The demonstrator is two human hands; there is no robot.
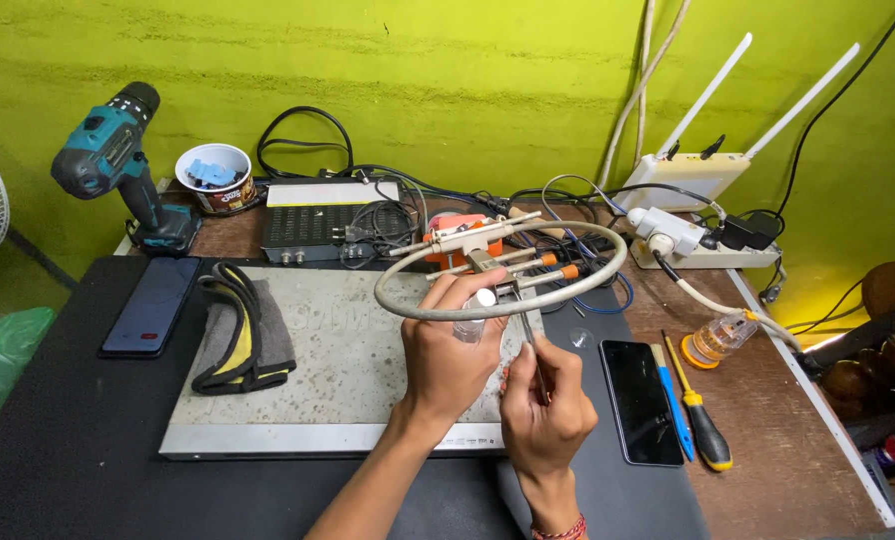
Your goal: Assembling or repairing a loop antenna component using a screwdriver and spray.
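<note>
Left hand [448, 345] clamped around one small clear bottle with white cap [476, 312], held above the grey metal work plate [318, 370], just under one grey ring-shaped hose [498, 272]. Right hand [546, 410] pinched shut on one thin metal tweezer [534, 350]. Two dark smartphones: one at the plate's left [152, 304], one at its right [640, 400]. Two screwdrivers, blue [671, 398] and yellow-black [701, 420]. One teal cordless drill [118, 160].
</note>
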